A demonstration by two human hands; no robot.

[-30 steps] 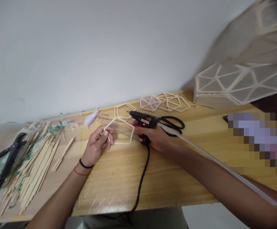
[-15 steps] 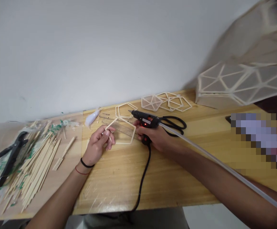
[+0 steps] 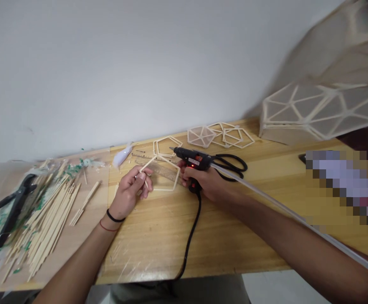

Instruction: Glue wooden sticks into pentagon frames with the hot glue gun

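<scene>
Between thumb and fingers, my left hand (image 3: 133, 188) pinches the left corner of a pentagon frame of thin wooden sticks (image 3: 178, 179), raised over the table. My right hand (image 3: 203, 179) is wrapped round the grip of a black glue gun (image 3: 196, 158), whose red light is on. The gun's nozzle points left, just above the frame's upper right side without visibly touching it. A long clear glue stick (image 3: 266, 196) runs out of the gun's back over my right forearm. Behind the held frame lie a transparent ruler (image 3: 161, 169) and other pentagon frames (image 3: 167, 145).
Bundled wooden sticks (image 3: 53, 228) and a black-handled tool (image 3: 15, 215) lie at the left. A white bottle-like object (image 3: 122, 156), black scissors (image 3: 231, 164) and joined frames (image 3: 239, 137) are at the back. A large covered lattice (image 3: 323, 112) stands right. The gun's cord (image 3: 190, 240) crosses the table's front.
The glue gun's nozzle has shifted very slightly left and down. My left hand and the pentagon frame stay almost where they were.
</scene>
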